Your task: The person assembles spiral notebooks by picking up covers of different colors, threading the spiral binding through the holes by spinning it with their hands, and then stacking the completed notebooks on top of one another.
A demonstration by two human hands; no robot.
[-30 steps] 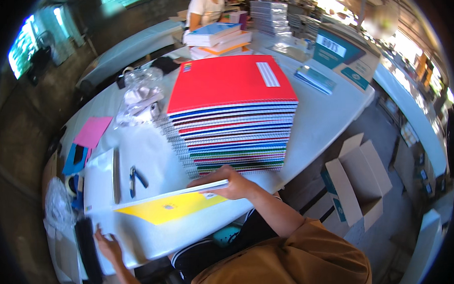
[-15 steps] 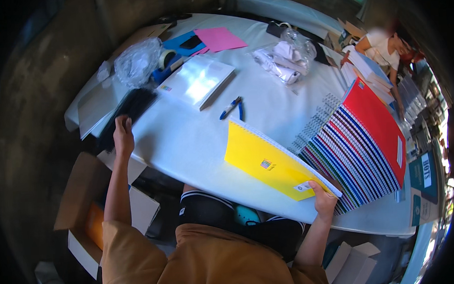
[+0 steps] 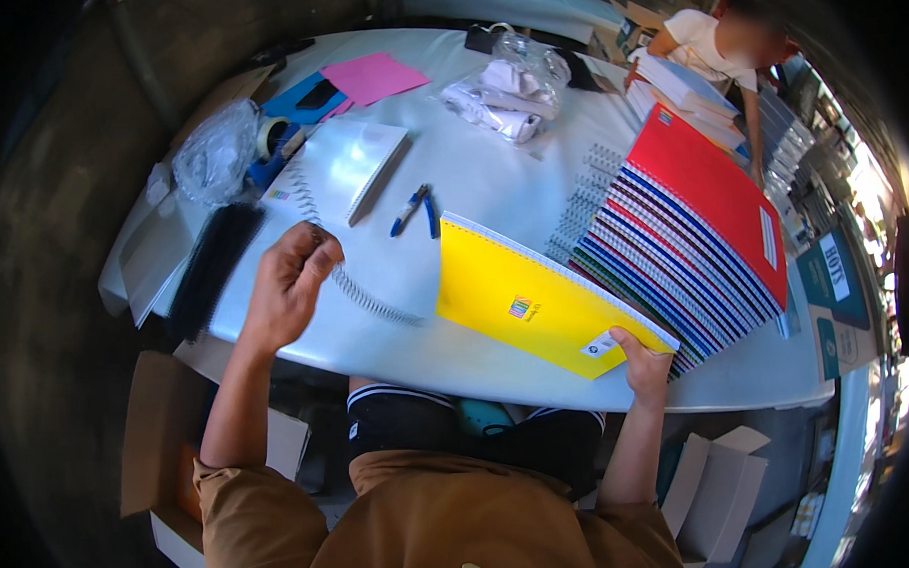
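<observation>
Cartons [image 3: 717,500]: two, open, below the table [image 3: 407,358], one by each forearm.
Near edge: curves past the lap; right hand sits about over it.
Left hand [image 3: 294,285]: fingers curled tight round a wire coil [image 3: 370,299], above the tabletop.
Coil: both ends free, one up toward the white notebook [image 3: 340,168], the other short of the yellow notebook [image 3: 495,283], gap between.
Right hand [image 3: 642,363]: nearly closed, thumb on front of yellow notebook's right corner, fingers mostly hidden.
Yellow notebook: tilted, punched edge up; right end close against the stack [image 3: 697,215], contact unclear.
Left edge: black coil bunch [image 3: 216,257] lies near it.
Pliers [image 3: 412,210]: handles apart, between the white and yellow notebooks.
Room: stretch of tabletop from pliers to plastic bundle [image 3: 513,92].
Far edge: co-worker [image 3: 712,50] reaching over piled books [image 3: 683,86].
</observation>
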